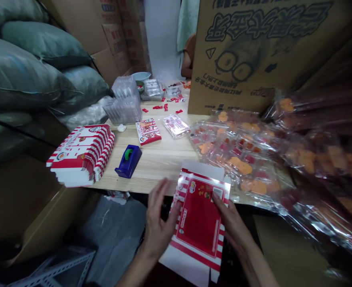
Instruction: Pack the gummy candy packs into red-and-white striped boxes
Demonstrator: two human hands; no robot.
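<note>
A flat red and white striped carton (199,217) lies at the near edge of the wooden table (158,161), reaching over the edge toward me. My left hand (158,223) rests against its left side with the fingers stretched out and spread. My right hand (231,223) lies on its right side, fingertips on the red panel near the top right corner. Neither hand is wrapped round it.
A stack of the same flat cartons (82,153) sits at the table's left end, a blue tape dispenser (128,160) beside it. Clear bags of orange and red items (242,155) cover the right side. A big cardboard box (254,56), clear plastic trays (124,101) and a person's arm (189,56) stand behind.
</note>
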